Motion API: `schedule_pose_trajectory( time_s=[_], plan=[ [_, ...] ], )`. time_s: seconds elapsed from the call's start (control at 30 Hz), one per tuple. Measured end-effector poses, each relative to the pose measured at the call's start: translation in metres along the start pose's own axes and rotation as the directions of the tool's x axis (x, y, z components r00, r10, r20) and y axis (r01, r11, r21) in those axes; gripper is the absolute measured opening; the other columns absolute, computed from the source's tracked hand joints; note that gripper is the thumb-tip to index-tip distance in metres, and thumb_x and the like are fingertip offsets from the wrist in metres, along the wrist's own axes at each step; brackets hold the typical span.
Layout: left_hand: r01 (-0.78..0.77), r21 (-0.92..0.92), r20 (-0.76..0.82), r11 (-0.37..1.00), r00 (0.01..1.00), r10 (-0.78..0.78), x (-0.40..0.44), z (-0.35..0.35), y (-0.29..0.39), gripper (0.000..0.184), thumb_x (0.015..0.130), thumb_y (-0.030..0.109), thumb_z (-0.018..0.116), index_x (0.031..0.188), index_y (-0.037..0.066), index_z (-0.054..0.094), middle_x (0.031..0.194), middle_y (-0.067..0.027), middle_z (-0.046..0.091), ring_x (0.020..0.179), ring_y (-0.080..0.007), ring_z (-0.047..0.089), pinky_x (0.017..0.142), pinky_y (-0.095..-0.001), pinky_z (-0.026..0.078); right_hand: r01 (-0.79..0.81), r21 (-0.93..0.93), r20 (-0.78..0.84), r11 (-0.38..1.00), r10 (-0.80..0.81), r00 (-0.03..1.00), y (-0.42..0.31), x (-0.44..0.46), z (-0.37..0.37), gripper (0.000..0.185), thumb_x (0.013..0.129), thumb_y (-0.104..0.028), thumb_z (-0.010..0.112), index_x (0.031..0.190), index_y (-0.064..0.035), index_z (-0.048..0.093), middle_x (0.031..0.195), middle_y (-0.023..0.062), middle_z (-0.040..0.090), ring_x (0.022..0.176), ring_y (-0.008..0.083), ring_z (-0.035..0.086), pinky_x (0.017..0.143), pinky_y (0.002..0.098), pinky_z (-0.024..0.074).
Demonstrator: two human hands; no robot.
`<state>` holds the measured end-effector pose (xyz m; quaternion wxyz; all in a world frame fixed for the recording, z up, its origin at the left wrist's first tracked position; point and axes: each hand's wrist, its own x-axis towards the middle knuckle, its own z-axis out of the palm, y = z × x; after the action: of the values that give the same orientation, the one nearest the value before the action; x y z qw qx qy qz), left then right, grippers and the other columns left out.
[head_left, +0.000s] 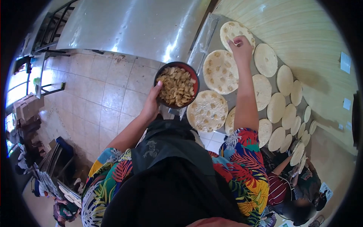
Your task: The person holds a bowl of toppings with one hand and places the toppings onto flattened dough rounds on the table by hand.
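My left hand (152, 103) grips the near-left side of a round bowl (195, 87), dark outside and red inside, its thumb over the rim. Thin tan slices (176, 86) fill the bowl. My right hand (241, 47) is over the farthest flat round bread (231, 28), thumb and fingers pinched together; what they hold is too small to make out. Brownish slices lie scattered on that round. The middle round (220, 72) and the nearest round (207, 111) also carry slices, and their surfaces look glossy.
More pale rounds (276, 108) lie in rows on the grey table (247, 99) to the right. A shiny metal surface (128, 24) stands ahead on the left. Another person (281, 185) is at the table's lower right, holding a round. Stacked boxes (28, 108) stand far left.
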<state>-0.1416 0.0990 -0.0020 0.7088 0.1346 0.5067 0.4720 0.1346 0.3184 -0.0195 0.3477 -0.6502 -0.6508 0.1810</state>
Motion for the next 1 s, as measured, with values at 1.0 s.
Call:
schedule_pose_trajectory(
  time_s=[1.0],
  plan=[
    [0.065,0.362,0.427,0.93,0.875,-0.228,-0.067,0.034,-0.031,0.056,0.09,0.049,0.045,0.124,0.005,0.045,0.116,-0.0065,0.056,0.106,-0.0176,0.055,0.092,-0.0328,0.042,0.126,0.012,0.021,0.992,-0.126,0.992,-0.131,-0.268,-0.071,0.015,0.073,-0.006,0.06,0.087,-0.0028,0.061,0.084,0.0114,0.059,0.084,0.0315,0.057,0.074,0.0382,0.0462]
  ],
)
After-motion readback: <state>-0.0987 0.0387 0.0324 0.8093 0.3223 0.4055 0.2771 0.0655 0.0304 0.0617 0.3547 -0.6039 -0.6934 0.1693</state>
